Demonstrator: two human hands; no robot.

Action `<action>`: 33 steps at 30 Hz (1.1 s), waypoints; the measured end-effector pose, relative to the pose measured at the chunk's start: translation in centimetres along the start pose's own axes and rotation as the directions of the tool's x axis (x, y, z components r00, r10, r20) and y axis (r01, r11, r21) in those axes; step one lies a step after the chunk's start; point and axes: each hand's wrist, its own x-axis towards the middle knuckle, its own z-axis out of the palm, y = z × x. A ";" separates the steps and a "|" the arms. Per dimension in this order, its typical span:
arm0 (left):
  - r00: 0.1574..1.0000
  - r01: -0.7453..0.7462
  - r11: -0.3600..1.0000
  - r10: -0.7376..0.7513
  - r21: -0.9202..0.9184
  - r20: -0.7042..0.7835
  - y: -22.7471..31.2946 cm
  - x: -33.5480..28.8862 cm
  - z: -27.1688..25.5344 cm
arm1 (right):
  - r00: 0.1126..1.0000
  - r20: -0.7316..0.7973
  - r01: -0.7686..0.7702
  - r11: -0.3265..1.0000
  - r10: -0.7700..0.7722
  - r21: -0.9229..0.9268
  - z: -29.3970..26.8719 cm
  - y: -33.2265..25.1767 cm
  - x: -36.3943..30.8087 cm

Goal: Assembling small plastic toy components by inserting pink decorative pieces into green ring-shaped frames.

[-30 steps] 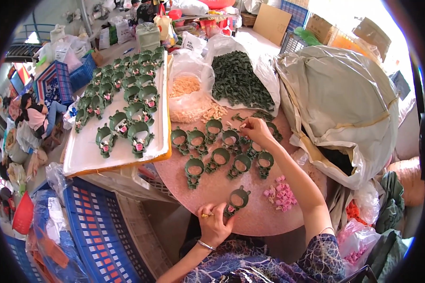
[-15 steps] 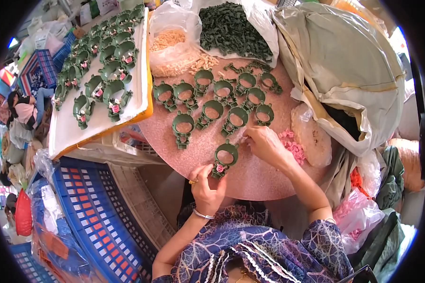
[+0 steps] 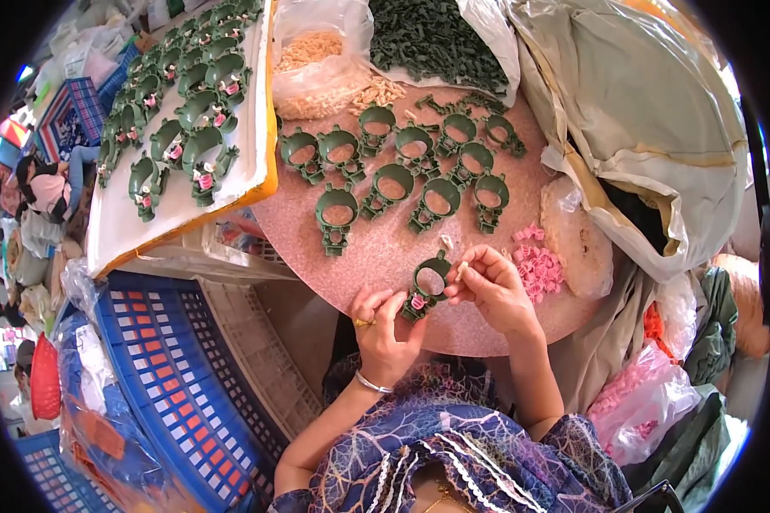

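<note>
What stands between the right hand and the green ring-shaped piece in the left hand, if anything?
Nothing visible: the right hand, pinching a small pale piece, is close beside the green ring-shaped piece that the left hand holds.

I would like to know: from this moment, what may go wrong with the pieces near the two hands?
The small pale piece is pinched in the right hand's fingertips, so it might slip. The left hand holds the green ring-shaped piece near the edge of the round table; if released carelessly, it could fall off. The pink heap lies close beside the right hand and might scatter if brushed.
</note>
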 end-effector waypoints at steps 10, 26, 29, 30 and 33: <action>1.000 -0.018 0.998 0.018 -0.065 -0.002 -0.1 -0.4 -0.2 | 0.949 0.036 0.282 0.795 -0.312 -0.537 2.1 -0.4 -1.7; 1.000 -0.024 0.992 0.025 -0.121 0.011 0.6 -0.6 -0.1 | 0.651 0.628 0.596 -0.225 -0.425 -0.771 2.3 0.5 -1.2; 0.999 -0.033 0.994 0.036 -0.108 0.022 0.5 -0.5 -0.2 | 0.632 0.691 0.637 -0.272 -0.351 -0.721 2.4 0.1 -0.9; 0.999 -0.032 0.994 0.034 -0.109 0.022 0.5 -0.5 -0.3 | 0.626 0.716 0.657 -0.287 -0.309 -0.697 2.6 -0.2 -0.9; 0.999 -0.034 0.993 0.037 -0.111 0.021 0.6 -0.5 -0.3 | 0.620 0.733 0.667 -0.304 -0.278 -0.680 3.0 -0.7 -0.7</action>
